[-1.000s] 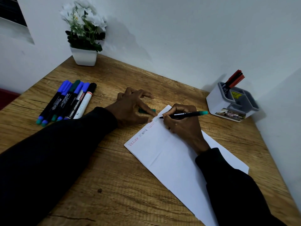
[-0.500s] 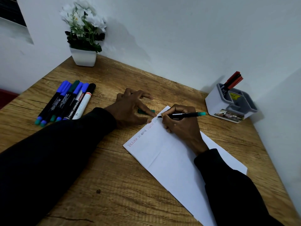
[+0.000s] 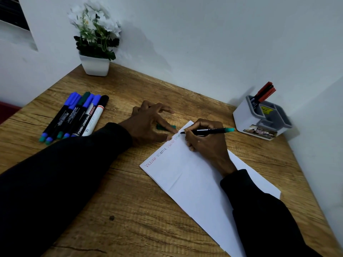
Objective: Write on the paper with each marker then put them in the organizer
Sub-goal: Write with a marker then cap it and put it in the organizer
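Observation:
A white paper (image 3: 185, 179) lies slanted on the wooden desk, with a line of handwriting along its upper left edge. My right hand (image 3: 206, 143) grips a black marker with a teal end (image 3: 211, 130), its tip on the paper near the top corner. My left hand (image 3: 148, 123) rests spread on the desk, fingertips at the paper's edge. A green cap (image 3: 164, 127) lies under its fingers. Several capped markers (image 3: 74, 115), blue, green and black, lie side by side at the left. The grey-and-white organizer (image 3: 246, 117) at the right holds red markers (image 3: 264, 92).
A white pot of white flowers (image 3: 95, 66) stands in the far left corner against the wall. Walls close the desk at the back and right. The desk's left edge (image 3: 11, 117) runs close beside the row of markers.
My right hand has crept a little along the written line toward the paper's top corner, adding letters. My left hand stays where it was.

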